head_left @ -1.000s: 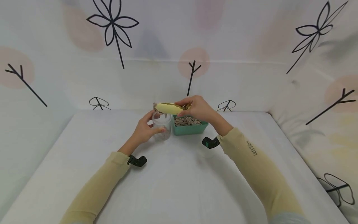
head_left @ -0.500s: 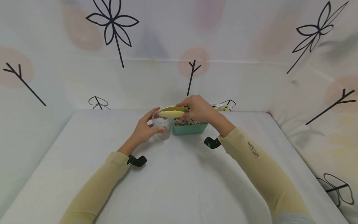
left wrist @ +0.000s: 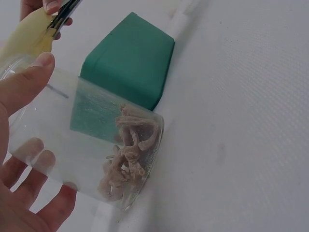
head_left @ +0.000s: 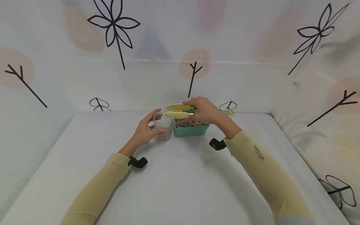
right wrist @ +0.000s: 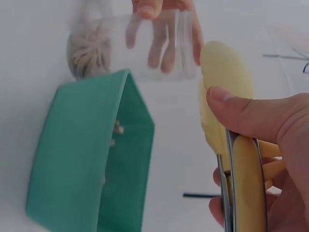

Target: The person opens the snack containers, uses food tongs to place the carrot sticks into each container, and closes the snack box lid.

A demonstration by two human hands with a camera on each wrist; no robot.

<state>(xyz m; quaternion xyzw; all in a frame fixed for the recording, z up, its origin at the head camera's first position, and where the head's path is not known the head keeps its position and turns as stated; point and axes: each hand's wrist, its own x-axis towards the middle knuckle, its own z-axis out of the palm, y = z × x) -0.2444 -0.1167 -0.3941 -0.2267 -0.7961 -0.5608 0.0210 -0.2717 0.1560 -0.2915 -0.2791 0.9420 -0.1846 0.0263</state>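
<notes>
My left hand (head_left: 144, 130) grips a clear jar (head_left: 164, 125), thumb on the near side and fingers round the far side. Several twisted, brownish strips (left wrist: 128, 157) lie at the jar's bottom in the left wrist view. In my right hand (head_left: 206, 111) is a pair of yellow tongs (head_left: 177, 115), held along its arms with the thumb near the heads. The tongs' heads stand slightly apart beside the jar's mouth, with nothing visible between them. Below the right hand, a green tub (head_left: 191, 131) holds more brownish strips (head_left: 187, 122).
A clear round lid (head_left: 207, 150) lies on the white tabletop (head_left: 174, 187), below and right of the tub. Behind the table hangs a patterned cloth (head_left: 157, 81). Dark wrist cameras (head_left: 138, 162) stick out from both sleeves.
The tongs dipped to the jar's mouth with brownish strips, then drew back to the right, their heads parting. The strips have left the tongs. My left hand keeps the jar in place.
</notes>
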